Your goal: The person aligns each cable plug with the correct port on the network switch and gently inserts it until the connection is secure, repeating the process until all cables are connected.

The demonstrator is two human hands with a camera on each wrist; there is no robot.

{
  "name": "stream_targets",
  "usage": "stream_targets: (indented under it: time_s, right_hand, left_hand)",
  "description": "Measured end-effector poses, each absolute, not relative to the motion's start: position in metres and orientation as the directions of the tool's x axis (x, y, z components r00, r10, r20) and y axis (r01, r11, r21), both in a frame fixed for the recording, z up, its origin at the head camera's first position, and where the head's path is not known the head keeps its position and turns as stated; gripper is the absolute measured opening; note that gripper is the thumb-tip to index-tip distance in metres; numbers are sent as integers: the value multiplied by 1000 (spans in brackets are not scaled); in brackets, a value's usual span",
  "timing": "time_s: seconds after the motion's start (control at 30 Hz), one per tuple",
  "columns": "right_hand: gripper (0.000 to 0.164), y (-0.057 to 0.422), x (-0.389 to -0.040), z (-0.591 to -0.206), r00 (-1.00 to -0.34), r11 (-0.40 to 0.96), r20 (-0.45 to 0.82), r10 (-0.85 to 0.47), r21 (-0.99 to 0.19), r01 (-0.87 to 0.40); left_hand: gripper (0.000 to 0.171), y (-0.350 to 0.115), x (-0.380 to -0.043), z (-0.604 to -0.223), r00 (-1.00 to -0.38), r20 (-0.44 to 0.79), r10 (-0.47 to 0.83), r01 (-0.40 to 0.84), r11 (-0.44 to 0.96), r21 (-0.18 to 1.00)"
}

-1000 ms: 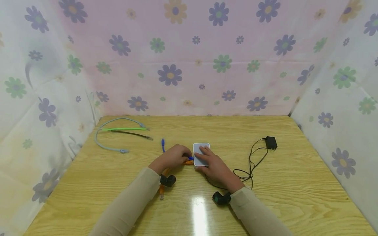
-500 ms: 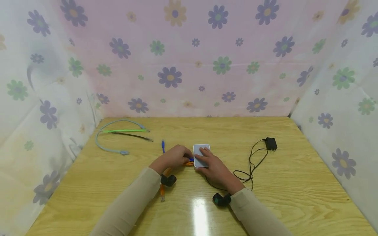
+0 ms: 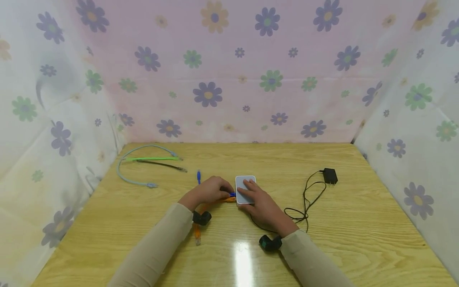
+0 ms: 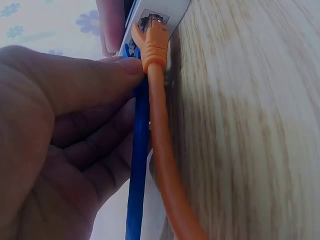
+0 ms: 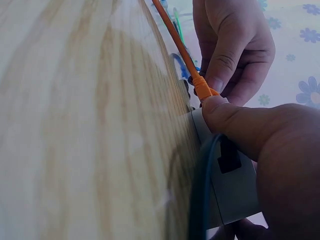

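Observation:
In the head view a small white-rimmed network box (image 3: 245,183) with a grey top lies on the table. My right hand (image 3: 263,204) holds it, fingers spread over the top and thumb on the near side. At its left side my left hand (image 3: 214,188) pinches the plug end of a blue Ethernet cable (image 4: 138,165) between thumb and fingers. The thumb hides part of that plug, so how deep it sits cannot be seen. Beside it, the plug of an orange Ethernet cable (image 4: 170,185) sits in a port. A dark cord (image 5: 202,185) leaves the box's near side.
A black power adapter (image 3: 330,176) lies at the right with its looped cord (image 3: 305,203). Grey (image 3: 123,173), green (image 3: 157,159) and black (image 3: 165,164) cables lie at the back left. Flowered cloth (image 3: 229,71) walls in the wooden table (image 3: 358,223).
The left wrist has shifted very slightly left, its fingers still on the blue plug. The right hand and the box stay in place, and the head view has moved a little.

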State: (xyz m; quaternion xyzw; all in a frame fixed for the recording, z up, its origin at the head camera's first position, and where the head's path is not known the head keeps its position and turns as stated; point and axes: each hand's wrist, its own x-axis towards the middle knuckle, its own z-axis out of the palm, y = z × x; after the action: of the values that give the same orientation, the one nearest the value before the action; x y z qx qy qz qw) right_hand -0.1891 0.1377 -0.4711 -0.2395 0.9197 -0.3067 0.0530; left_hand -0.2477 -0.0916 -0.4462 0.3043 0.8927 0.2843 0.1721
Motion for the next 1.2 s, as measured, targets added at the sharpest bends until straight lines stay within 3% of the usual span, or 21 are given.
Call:
stream_targets:
  time_s: [0.3,0.63,1.2]
  right_hand:
    - [58,137,-191,-471,-881,709,57,-469,-571,-414]
    - [57,136,-188,-467,-878,694,72,-473,-583,-421]
    - [58,136,-189,-469,-885,716,50,-463,-566,-407]
  left_hand:
    - [19,-106,-247,-445,-774,-77,628,484,666,567]
    - [22,-124,-248,-439,-846,-48,531,391,679,621]
    - [28,-154,-256,-438,-926,41,376,327,741,587]
